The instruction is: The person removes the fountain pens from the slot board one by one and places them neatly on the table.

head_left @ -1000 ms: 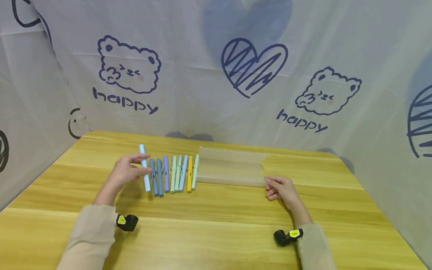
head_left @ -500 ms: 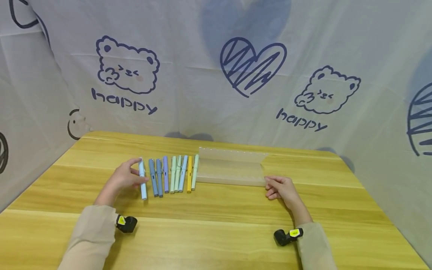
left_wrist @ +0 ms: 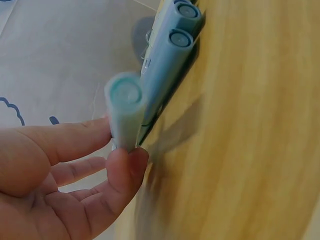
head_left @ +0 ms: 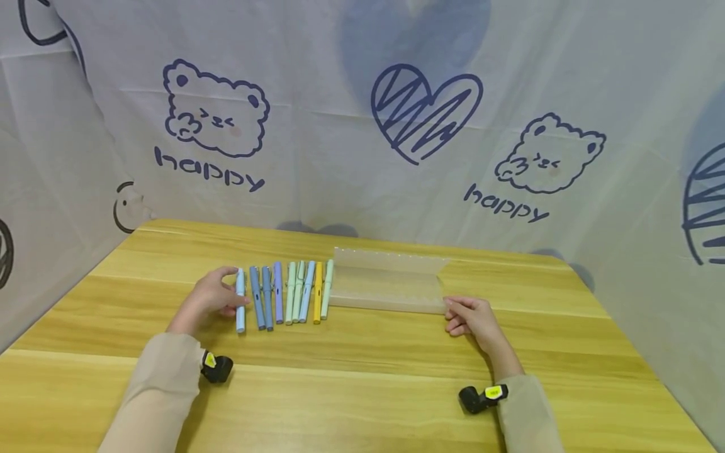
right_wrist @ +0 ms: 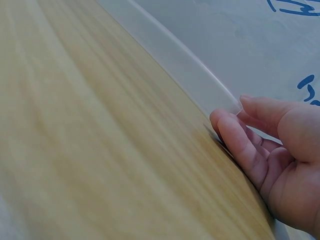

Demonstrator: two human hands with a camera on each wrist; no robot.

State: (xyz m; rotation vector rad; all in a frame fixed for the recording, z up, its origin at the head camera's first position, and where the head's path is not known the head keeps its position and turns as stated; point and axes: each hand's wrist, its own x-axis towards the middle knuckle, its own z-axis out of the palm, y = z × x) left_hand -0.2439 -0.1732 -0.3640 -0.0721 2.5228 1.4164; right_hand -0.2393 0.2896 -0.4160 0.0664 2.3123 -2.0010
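Note:
My left hand [head_left: 212, 294] pinches a light blue pen [head_left: 240, 302] between thumb and fingers, at the left end of a row of pens. The left wrist view shows this pen [left_wrist: 126, 107] end-on, with a shadow on the wood beside it. Just right of it lie two dark blue pens [head_left: 267, 299], apart from the held one. My right hand [head_left: 470, 318] pinches the near right corner of a clear plastic tray [head_left: 391, 303]. In the right wrist view the tray's edge [right_wrist: 200, 82] runs into the grip of thumb and fingers.
Further along the row come a purple pen [head_left: 279, 292], several pale green and light blue pens, and a yellow pen [head_left: 318, 292]. The last green pen [head_left: 327, 289] lies against the tray's left end. A printed cloth [head_left: 317, 157] hangs behind the wooden table [head_left: 351, 390].
The left hand has brought the light blue pen down and nearer, then slightly right; the pen now stands straighter, in line with the row. My right hand keeps its place at the tray corner.

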